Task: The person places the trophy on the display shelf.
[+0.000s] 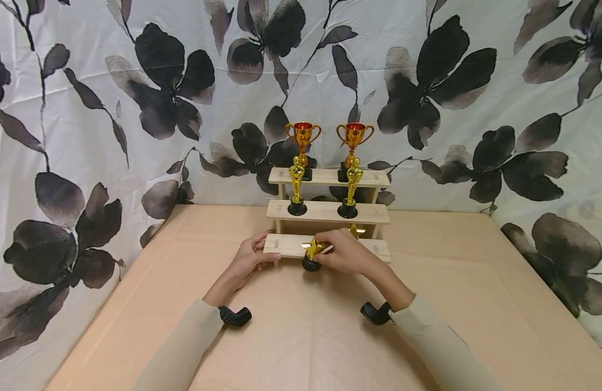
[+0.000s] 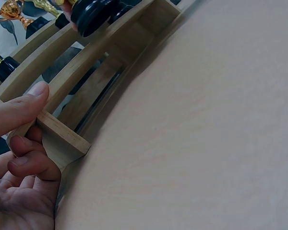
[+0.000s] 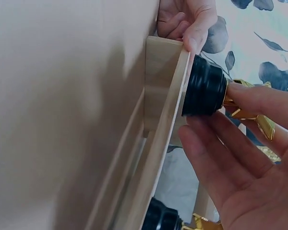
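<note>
Right hand (image 1: 347, 251) pinches a small gold star trophy (image 1: 313, 251) by its star, thumb on one side and fingers on the other, with the black round base (image 3: 204, 86) sitting at the front edge of the lowest step of the wooden stand (image 1: 281, 245). From the right wrist view I see the base partly over the lip of that board, so I cannot tell if it rests flat. Left hand (image 1: 249, 259) grips the left end of the same step, thumb (image 2: 19, 108) on top and fingers curled under, steadying the stand.

I judge the step in hand to be the setting of this trophy onto the bottom step. The next move, as I read it, calls for sliding the base toward 12 o'clock until it sits wholly on the board, then letting go gently so it does not tip; the left hand should hold firm meanwhile.

Just at 2 o'clock from the star trophy, behind my right hand, a second gold star (image 1: 356, 231) peeks out. On the middle step at 12 o'clock stand two gold figure trophies (image 1: 296, 187), one left and one right (image 1: 351, 187). On the top step behind them stand two gold cups (image 1: 303, 142), left and right (image 1: 353, 142). The stand sits at the far edge of a tan table (image 1: 306, 336), against a white cloth with dark flowers (image 1: 135, 108).
</note>
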